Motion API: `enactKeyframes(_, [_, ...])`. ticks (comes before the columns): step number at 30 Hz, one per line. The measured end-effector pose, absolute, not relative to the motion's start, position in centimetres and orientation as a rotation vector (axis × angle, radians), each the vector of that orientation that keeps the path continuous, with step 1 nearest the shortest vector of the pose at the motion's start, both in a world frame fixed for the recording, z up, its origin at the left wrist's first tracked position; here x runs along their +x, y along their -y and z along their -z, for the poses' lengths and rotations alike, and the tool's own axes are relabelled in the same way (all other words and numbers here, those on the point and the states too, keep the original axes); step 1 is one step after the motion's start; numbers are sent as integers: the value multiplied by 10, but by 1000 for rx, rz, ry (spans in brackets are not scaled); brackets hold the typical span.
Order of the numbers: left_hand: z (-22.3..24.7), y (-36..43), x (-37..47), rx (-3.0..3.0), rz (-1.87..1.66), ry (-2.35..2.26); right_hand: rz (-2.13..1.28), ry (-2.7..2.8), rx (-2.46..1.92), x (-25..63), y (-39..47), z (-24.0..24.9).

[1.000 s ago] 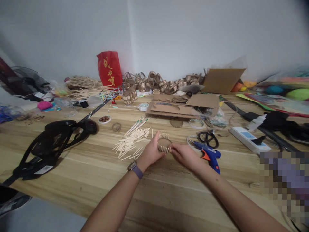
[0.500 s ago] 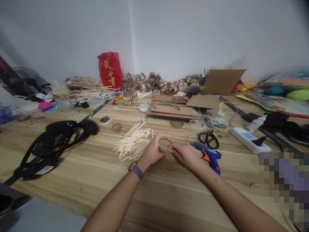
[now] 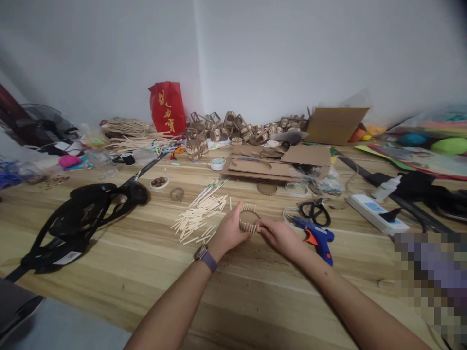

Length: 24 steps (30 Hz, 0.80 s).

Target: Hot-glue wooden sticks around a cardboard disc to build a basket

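Between my hands is a cardboard ring (image 3: 249,227) with short wooden sticks set side by side around it, its round opening facing me. My left hand (image 3: 232,229) grips the ring's left side, thumb below. At its right edge, the fingers of my right hand (image 3: 276,234) are pinched on the rim. A loose pile of short wooden sticks (image 3: 200,217) lies just left of my left hand. Right of my right hand rests a blue glue gun (image 3: 318,236) with an orange trigger.
Behind the hands are stacked cardboard sheets (image 3: 262,167), a notched ring (image 3: 267,188) and a roll of tape (image 3: 296,188). A black strapped headset (image 3: 87,218) lies left, a white power strip (image 3: 377,214) right. Small stick-sided baskets (image 3: 233,127) are heaped by the wall near a red bag (image 3: 168,109).
Both hands keep their hold on the ring, which has hardly moved. The camera view has shifted very slightly.
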<state>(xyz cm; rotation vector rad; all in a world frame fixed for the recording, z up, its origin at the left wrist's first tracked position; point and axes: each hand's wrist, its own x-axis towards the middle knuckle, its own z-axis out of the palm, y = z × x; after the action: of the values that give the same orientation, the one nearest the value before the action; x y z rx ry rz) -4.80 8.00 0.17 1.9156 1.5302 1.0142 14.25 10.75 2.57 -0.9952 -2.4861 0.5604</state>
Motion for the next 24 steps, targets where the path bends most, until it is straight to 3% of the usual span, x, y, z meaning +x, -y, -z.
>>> enactKeyframes(8, [-4,-81,-50,1927,-999,-1541,-567,2492,-965,143,-106,-28])
enactKeyframes(16, [-8,-76,-60,1941,-928,-1444,-321,2339,-1126,164,-109,-53])
enactKeyframes(24, [-1,-75,-42,1974,-1056,-1600,-182,2308,-1927,222,-100,-71])
